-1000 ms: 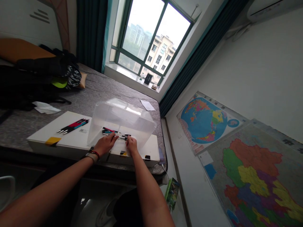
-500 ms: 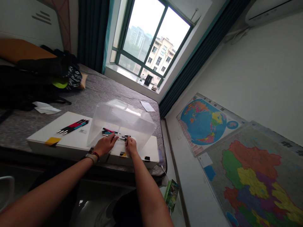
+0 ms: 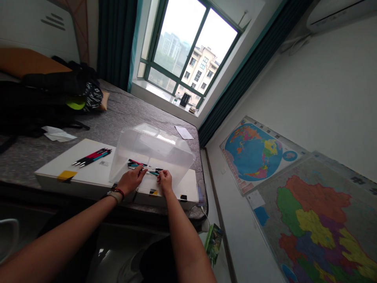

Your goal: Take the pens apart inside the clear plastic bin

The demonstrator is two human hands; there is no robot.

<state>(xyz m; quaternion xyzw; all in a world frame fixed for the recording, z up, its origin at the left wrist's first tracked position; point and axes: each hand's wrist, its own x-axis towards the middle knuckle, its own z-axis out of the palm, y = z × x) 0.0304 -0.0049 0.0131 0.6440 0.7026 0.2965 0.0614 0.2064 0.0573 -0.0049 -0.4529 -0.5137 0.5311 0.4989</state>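
At the translucent boxy plastic bin's mouth, the left hand is finger-pinching a slim clear-and-black plastic pen, presumably light, stiff, best held mid-barrel; whether the right hand's fingers are gripping cannot be told.

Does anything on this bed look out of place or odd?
The clear plastic bin looks odd: it seems tipped onto its side, opening facing the camera, not upright. A crumpled white sheet also lies loose beside the black bag.

Pens lie on the carton, left of the storage bin; the mattress lies beneath, the window behind, the world map to the right.
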